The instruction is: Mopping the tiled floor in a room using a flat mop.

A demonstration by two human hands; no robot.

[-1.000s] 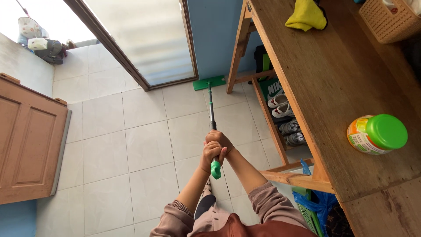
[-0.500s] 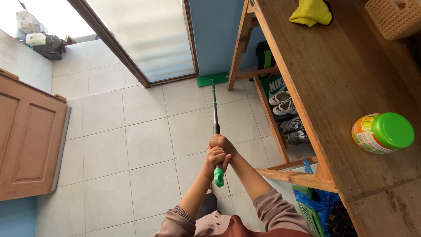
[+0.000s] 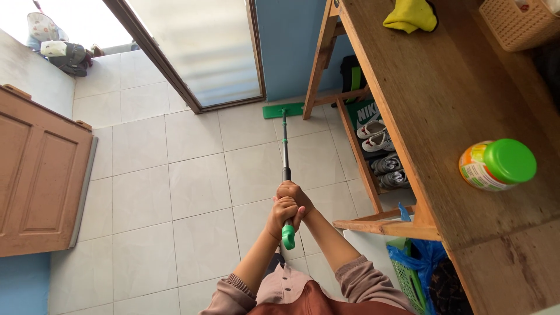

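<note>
Gripping the long black-and-green mop pole (image 3: 285, 153) with both hands, left hand (image 3: 282, 212) below right hand (image 3: 295, 195), its flat green head (image 3: 282, 109) on the white tiled floor (image 3: 186, 186)

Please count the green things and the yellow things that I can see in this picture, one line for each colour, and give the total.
Green: 4, the mop gripped by the left hand and right hand, the jar lid, the bag on the shoe shelf, the basket
Yellow: 1, the cloth on the table
Total: 5
</note>
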